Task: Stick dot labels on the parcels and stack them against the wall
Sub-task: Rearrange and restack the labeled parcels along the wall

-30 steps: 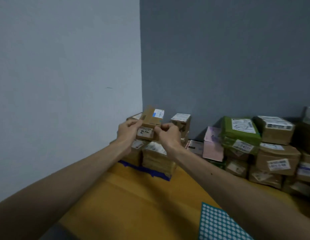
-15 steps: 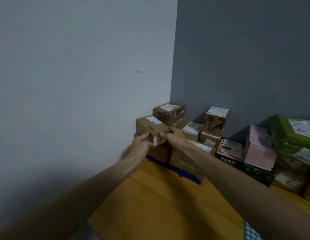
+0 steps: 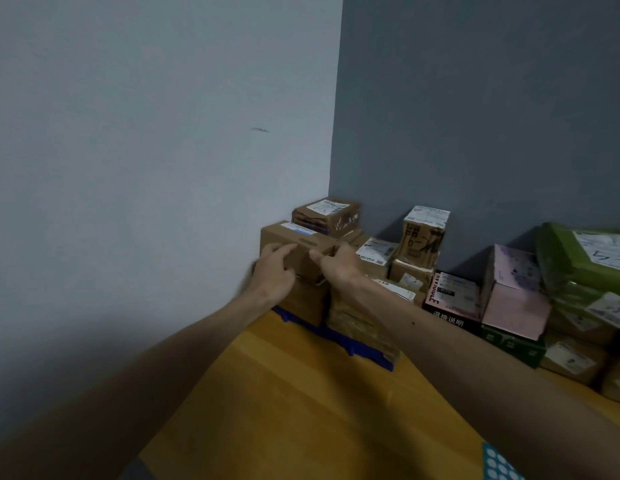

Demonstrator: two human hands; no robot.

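At twelve o'clock from both wrists, atop the corner stack beside the pale wall, sits the brown parcel, long axis roughly nine-to-three, left hand gripping its nine o'clock end, right hand pinching its three o'clock corner, equally near.

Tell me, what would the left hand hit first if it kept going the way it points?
The small brown box: the left hand holds it right now. Behind the box sits a taped parcel, though depth is hard to judge.
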